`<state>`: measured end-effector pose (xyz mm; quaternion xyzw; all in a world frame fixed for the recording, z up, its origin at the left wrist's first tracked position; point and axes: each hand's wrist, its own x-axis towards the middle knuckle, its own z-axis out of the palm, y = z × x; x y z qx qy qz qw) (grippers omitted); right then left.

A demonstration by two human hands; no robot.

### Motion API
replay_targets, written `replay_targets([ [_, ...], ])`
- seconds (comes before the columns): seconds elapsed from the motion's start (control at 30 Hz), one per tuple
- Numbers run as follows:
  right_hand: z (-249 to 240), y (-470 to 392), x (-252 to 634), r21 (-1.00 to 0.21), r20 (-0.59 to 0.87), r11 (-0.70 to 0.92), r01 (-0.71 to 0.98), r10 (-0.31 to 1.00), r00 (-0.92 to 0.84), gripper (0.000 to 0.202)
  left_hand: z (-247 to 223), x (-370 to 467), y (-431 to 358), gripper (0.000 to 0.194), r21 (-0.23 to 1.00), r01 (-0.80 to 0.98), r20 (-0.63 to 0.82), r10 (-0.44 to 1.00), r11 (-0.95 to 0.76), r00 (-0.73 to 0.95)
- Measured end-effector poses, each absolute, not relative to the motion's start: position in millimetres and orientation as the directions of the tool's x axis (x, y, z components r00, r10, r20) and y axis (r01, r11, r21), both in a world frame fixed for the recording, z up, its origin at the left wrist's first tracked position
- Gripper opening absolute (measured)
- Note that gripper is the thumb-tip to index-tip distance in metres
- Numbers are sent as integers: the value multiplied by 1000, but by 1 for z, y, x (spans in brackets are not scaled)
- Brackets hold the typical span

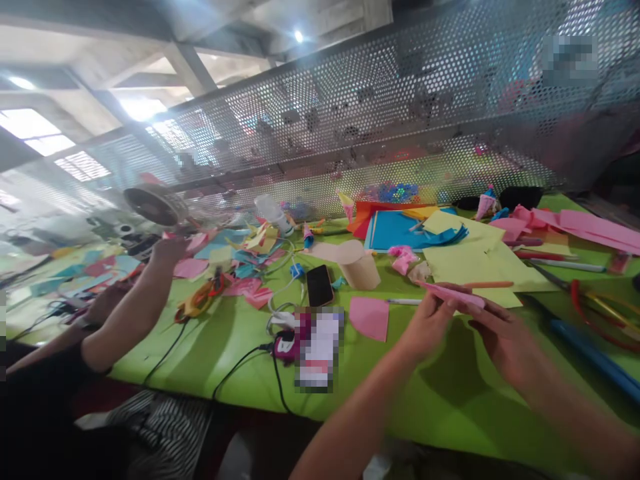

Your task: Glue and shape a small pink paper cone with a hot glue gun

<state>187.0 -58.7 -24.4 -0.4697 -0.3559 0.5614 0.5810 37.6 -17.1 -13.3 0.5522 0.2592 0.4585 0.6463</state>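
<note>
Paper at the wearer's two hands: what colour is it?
The paper is pink, seen in the head view.

Bare green table point(450, 413) below left hand point(430, 325) and right hand point(501, 332), open toward near edge. Pink paper point(453, 294) fills gap between hands. Beyond: yellow sheets point(463, 257) and cardboard tube point(361, 268) in way. Right side: scissors point(575, 295) and blue tool point(595, 353) hinder low sideways pass. Farther left: cables point(279, 379), co-worker's arm point(136, 313). Perforated screen point(350, 120) bars far side.

Bare left forearm point(363, 407) reaching up from below, bare right forearm point(565, 393) slanting in from the lower right, left grip point(431, 323) pinched, right grip point(500, 327) close beside, seemingly pinched too, fingers bent inward.
</note>
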Motion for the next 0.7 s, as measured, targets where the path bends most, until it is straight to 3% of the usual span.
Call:
replay_targets([
  [0.17,-29,-65,192,-955,-155,-114,-273,979,131,29,-23,29,-8,50,940,-330,31,945,83,327],
  [0.3,-33,-65,207,-971,-83,-24,-237,966,246,25,-20,20,-2,50,926,-359,-3,951,119,309],
  [0.43,-30,-62,216,-977,21,87,-196,949,316,19,-10,17,-6,56,914,-320,-81,886,248,457],
  [0.6,-20,-63,213,-989,66,91,-121,979,195,25,0,18,-12,58,908,-181,-157,706,379,690],
  [0.7,-17,-64,209,-981,19,42,-189,992,121,31,1,18,-13,57,901,-159,-155,644,403,749],
])
